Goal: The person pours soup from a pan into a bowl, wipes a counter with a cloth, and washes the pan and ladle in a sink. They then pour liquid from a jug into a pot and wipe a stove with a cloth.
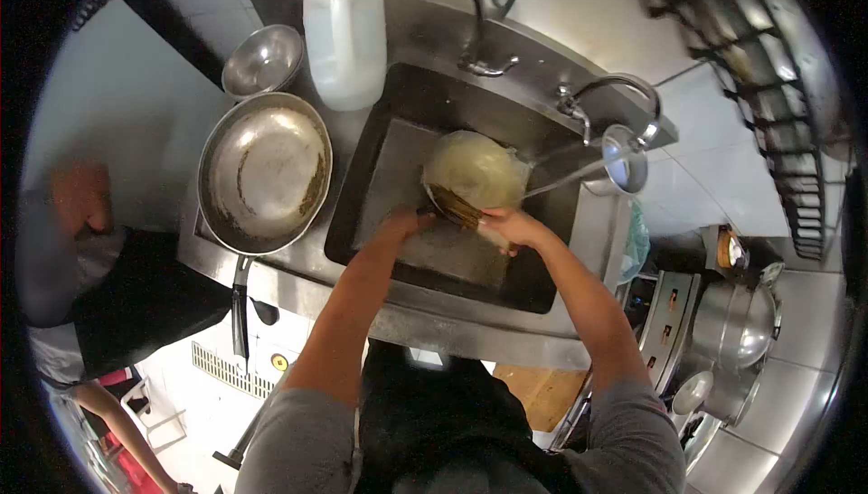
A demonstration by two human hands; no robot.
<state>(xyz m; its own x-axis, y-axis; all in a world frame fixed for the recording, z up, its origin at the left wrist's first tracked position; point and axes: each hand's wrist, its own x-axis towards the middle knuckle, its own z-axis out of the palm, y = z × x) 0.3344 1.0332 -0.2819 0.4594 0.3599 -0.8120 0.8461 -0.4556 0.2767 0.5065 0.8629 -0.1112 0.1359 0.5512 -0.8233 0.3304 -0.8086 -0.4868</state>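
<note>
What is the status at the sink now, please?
Left hand holds the round pan in the sink. Right hand grips the brush against it. Water running from tap.

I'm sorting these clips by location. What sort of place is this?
Probably a commercial kitchen's washing-up area: a deep steel sink with a running tap, a large frying pan on the counter, and big steel pots at right.

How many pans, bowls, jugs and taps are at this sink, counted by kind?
Pans: 2, the big frying pan on the counter and the pan being scrubbed in the sink
Bowls: 1, the steel bowl
Jugs: 1, the plastic jug
Taps: 2, tall tap, side tap
Total: 6
</note>
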